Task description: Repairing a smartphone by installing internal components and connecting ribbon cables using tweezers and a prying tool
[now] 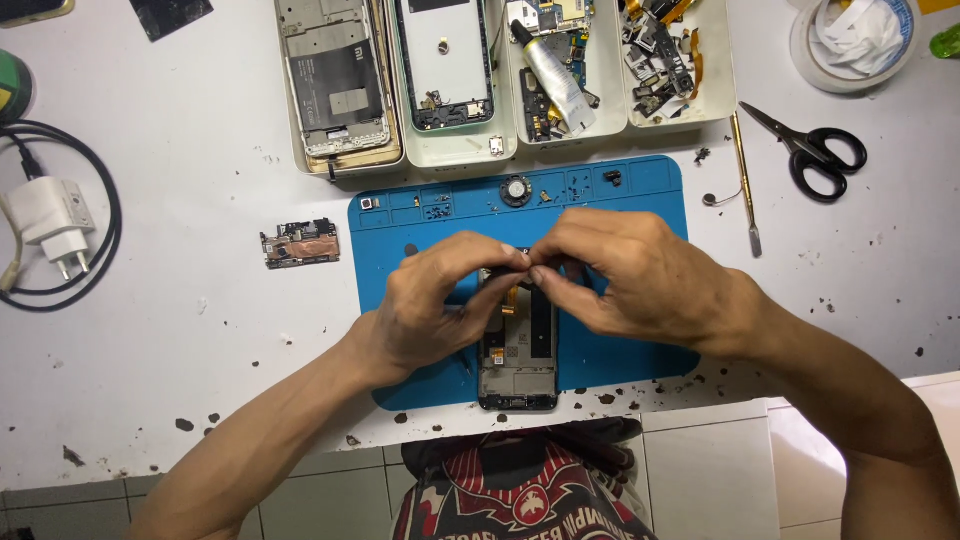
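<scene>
- White, scuffed worktop seen from above; a white charger plug with a looped black cable lies at far left
- a small circuit board lies just left of the blue repair mat
- left hand hovers over the mat, its fingertips pinched together at the top of the opened phone; the phone lies upright on the mat's middle, its lower end near the worktop's front edge
- right hand meets the left, thumb and forefinger pinching a small part too tiny to identify
- white trays of phone parts sit behind the mat; black scissors and a thin metal tool lie to the right
</scene>
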